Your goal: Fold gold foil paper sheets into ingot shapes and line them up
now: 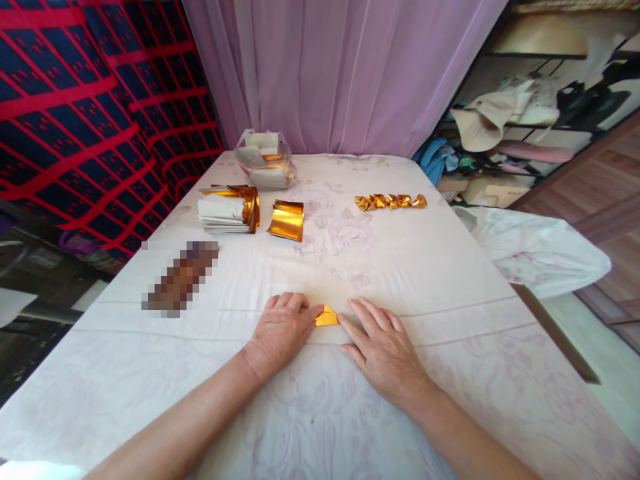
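Observation:
A small piece of folded gold foil paper (327, 316) lies on the cloth-covered table between my hands. My left hand (281, 328) rests on the table with its fingers bent, gripping the paper's left end between thumb and index finger. From the other side my right hand (383, 343) reaches in, fingers outstretched and apart. Its index fingertip touches the paper's right corner. Farther back lie a curved stack of gold foil sheets (287, 221) and a thicker bundle of grey-backed foil sheets (227, 210). Several folded gold pieces (391, 201) form a row at the back right.
A clear plastic bag (265, 160) holding more foil sheets sits at the table's far edge. To the left lies a pixelated brown item (181, 279). Purple curtains (345, 73) hang behind the table, and a shelf with a hat (485, 119) stands to the right.

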Motion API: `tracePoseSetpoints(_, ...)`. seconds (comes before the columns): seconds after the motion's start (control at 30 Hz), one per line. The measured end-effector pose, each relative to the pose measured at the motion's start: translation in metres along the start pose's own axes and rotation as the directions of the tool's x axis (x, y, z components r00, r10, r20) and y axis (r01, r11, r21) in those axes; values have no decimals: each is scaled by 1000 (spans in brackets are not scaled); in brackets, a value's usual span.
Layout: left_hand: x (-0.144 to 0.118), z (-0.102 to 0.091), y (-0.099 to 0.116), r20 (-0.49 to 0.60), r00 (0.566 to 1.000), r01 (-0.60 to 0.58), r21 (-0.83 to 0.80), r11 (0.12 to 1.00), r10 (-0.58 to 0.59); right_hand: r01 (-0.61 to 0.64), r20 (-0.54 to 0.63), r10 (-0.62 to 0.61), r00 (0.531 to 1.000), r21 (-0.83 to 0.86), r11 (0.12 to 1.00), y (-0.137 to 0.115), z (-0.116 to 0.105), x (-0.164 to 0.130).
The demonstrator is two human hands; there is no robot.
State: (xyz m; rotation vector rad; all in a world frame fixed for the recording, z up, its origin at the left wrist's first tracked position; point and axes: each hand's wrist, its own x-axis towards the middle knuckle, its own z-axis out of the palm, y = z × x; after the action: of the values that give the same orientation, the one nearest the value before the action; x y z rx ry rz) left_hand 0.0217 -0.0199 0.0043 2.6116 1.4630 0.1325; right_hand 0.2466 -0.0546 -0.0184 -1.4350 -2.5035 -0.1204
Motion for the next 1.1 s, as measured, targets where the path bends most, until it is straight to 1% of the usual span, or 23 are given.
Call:
tracePoseSetpoints(0.23,-1,9,-2,-35,999,1,-8,1000,-1,56,-35,-58,998,-51,997,4,-4,-11)
tracePoseSetpoints(0.37,1,9,-4,-36,999,-11,-16,1000,10,90,-77,-93,993,-49,995,-8,-4,-7)
tracePoseSetpoints(0.53,1,7,-4,-29,999,-14,-28,1000,14,125,-50,-125,991,-3,992,-23,3,3)
tracePoseSetpoints(0.67,1,6,-4,-19,1000,-7,-44,999,6,111,-43,-111,993,-3,994,-17,7,-1)
tracePoseSetpoints(0.83,2,2,-2,18,1000,18,-60,998,-17,88,-51,-88,995,-20,996,-5,6,-12)
tracePoseSetpoints(0.93,2,0,-1,37,999,30,-65,997,-27,72,-71,-74,995,-29,997,-5,6,-16)
tracePoseSetpoints(1.03,1,2,0,6,1000,20,-62,998,-19,65,-88,-69,994,-50,997,-7,8,-16)
tracePoseSetpoints(1.1,-1,5,1,-48,999,0,-46,999,-3,71,-96,-78,992,-67,995,-7,10,-16)
